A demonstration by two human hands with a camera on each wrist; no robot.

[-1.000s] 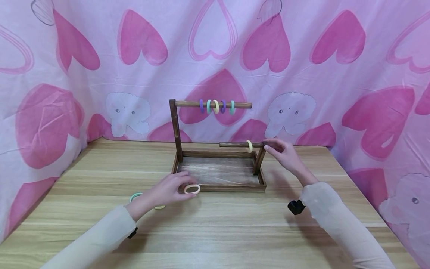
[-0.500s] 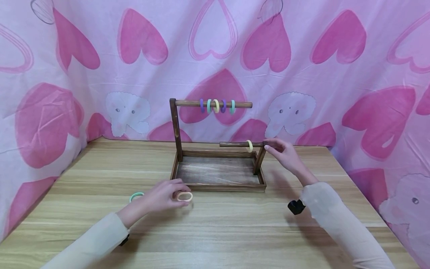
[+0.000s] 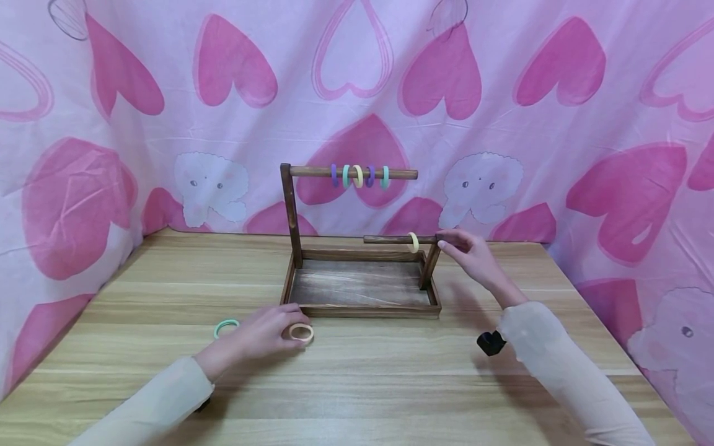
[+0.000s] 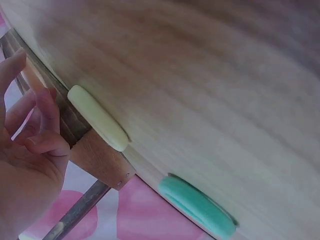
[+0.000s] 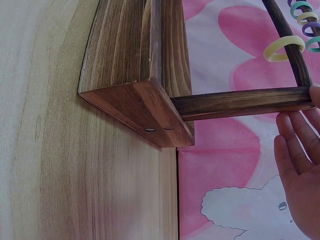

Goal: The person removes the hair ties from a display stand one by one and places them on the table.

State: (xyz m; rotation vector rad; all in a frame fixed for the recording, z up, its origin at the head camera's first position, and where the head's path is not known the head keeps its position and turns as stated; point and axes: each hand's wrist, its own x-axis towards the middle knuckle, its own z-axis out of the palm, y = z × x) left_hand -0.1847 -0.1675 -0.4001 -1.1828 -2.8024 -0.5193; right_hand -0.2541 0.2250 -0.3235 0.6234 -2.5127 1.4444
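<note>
My left hand (image 3: 262, 331) pinches a pale peach ring (image 3: 312, 334) between thumb and fingers, just in front of the tray's near left corner. Below this hand, in the left wrist view, a yellow ring (image 4: 97, 117) and a green ring (image 4: 197, 207) lie on the table; from the head the yellow one is hidden. My right hand (image 3: 468, 251) holds the top of the short post of a dark wooden ring stand (image 3: 357, 311), fingers against the post end. One yellow ring (image 3: 414, 243) hangs on the lower rod, and several purple, green and yellow rings hang on the upper rod (image 3: 403, 174).
The stand's tall post (image 3: 291, 217) rises at the tray's left end. Its two rods point toward each other, each with one free end. A pink heart-patterned cloth (image 3: 357, 74) hangs behind the wooden table (image 3: 390, 384) and along both sides.
My left hand has moved left and nearer to me with the peach ring, away from the tray's front edge. The right hand stays on the post.
</note>
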